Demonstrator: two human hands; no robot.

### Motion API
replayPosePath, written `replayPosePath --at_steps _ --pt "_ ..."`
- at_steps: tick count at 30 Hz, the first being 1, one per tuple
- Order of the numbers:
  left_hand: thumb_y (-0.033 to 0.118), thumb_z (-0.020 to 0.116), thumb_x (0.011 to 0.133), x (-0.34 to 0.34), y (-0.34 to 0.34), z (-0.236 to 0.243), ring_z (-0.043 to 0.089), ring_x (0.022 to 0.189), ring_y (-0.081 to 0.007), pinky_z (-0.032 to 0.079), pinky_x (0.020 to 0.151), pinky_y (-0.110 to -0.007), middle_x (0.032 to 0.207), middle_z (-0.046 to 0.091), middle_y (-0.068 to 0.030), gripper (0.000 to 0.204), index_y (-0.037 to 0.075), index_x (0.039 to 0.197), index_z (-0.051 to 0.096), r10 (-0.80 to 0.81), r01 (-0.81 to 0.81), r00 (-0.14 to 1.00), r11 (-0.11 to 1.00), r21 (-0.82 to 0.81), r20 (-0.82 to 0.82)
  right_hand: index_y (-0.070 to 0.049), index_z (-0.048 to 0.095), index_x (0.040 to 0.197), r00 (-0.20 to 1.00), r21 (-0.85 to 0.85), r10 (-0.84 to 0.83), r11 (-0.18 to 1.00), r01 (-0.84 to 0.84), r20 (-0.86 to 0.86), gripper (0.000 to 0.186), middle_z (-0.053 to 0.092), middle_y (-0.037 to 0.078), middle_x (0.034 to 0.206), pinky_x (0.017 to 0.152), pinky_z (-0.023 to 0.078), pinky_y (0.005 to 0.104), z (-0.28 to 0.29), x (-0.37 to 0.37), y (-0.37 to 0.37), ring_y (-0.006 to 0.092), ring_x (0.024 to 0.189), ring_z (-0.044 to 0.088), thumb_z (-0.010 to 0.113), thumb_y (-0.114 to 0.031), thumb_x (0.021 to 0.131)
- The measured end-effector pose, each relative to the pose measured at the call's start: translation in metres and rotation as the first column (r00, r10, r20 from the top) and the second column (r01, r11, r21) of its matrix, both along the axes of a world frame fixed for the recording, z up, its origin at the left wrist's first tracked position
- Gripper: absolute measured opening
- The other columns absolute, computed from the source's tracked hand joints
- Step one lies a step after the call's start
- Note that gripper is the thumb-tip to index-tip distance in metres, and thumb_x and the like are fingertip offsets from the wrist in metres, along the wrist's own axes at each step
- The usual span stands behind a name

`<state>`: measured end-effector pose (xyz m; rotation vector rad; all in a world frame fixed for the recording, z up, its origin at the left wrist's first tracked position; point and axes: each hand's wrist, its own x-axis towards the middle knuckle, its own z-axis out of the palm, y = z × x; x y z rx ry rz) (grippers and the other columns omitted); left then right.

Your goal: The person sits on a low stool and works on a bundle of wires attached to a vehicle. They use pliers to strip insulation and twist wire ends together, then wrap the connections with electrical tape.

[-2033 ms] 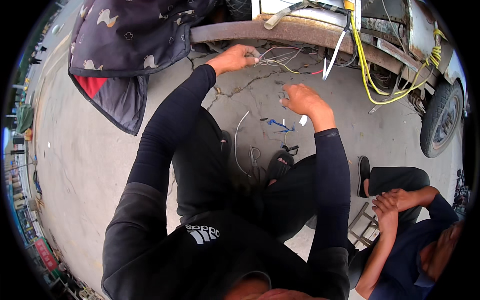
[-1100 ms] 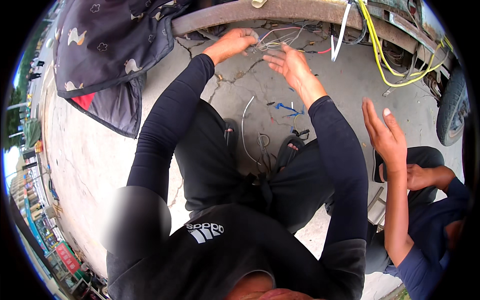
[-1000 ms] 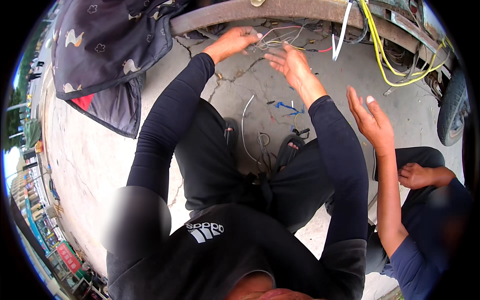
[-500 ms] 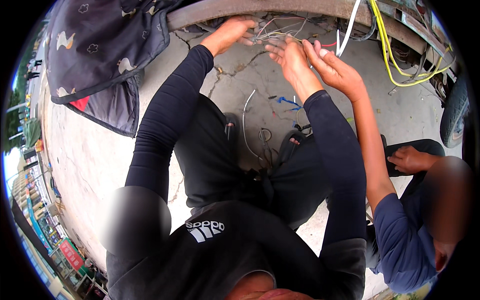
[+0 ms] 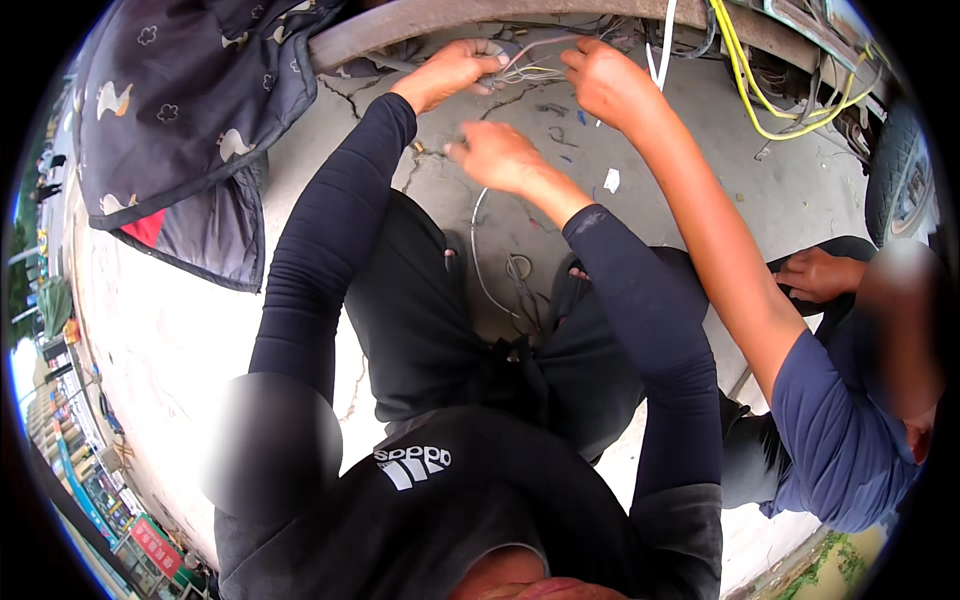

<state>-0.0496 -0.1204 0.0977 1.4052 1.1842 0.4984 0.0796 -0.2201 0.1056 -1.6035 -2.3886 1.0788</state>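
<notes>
At the top centre, my left hand (image 5: 455,73) is closed around one end of a bundle of thin wires (image 5: 535,73), just below a rusty metal beam (image 5: 410,32). My right hand (image 5: 503,158) is lower, over the ground and apart from the bundle. Its fingertips are smeared by motion, so I cannot make out whether they hold anything. A co-worker's hand (image 5: 607,82) reaches in from the right. Its fingers pinch at the far end of the wires, where a greyish strand runs toward my left hand.
Yellow cables (image 5: 745,90) and a white strip (image 5: 666,45) hang at the upper right, near a tyre (image 5: 898,185). A quilted cover (image 5: 190,110) drapes at the upper left. A white tube (image 5: 477,250) and scraps lie on the cracked concrete (image 5: 690,180) by my feet.
My right hand has left the wires and come down and left. The co-worker's hand has moved up and left to the wires. My left hand stays on the bundle.
</notes>
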Motion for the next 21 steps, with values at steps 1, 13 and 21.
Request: replayPosePath --at_steps 1,13,21 --pt "0.036 0.059 0.095 0.003 -0.003 0.001 0.061 0.1 -0.0127 0.048 0.088 -0.032 0.107 0.066 -0.0034 0.038 0.006 0.118 0.062 -0.007 0.007 1.0 1.0 0.013 -0.028 -0.004 0.066 0.113 0.985 -0.015 0.152 0.988 -0.151 0.082 0.035 0.068 0.018 0.112 0.09 0.05 0.0446 0.022 -0.002 -0.014 0.033 0.109 0.063 0.057 -0.031 0.092" --pt "0.04 0.056 0.097 0.007 -0.026 0.005 0.062 0.088 -0.0141 0.051 0.083 -0.029 0.103 0.067 -0.0067 0.044 0.002 0.118 0.062 0.079 -0.072 0.995 0.993 0.098 -0.062 -0.006 0.069 0.1 0.757 0.02 0.502 0.828 -0.56 0.418 0.019 0.072 0.012 0.095 0.074 0.056 0.038 0.072 0.013 -0.11 0.0282 0.092 0.07 0.058 -0.01 0.085" --pt "0.031 0.054 0.098 -0.019 -0.047 0.009 0.057 0.111 -0.0197 0.051 0.092 -0.033 0.12 0.06 -0.0086 0.039 0.004 0.124 0.059 0.097 -0.099 0.993 0.995 0.026 0.065 0.0 0.064 0.102 0.797 -0.093 0.541 0.838 -0.538 0.267 0.024 0.068 0.018 0.102 0.085 0.051 0.0464 0.104 -0.008 -0.109 0.0353 0.102 0.064 0.058 -0.021 0.091"
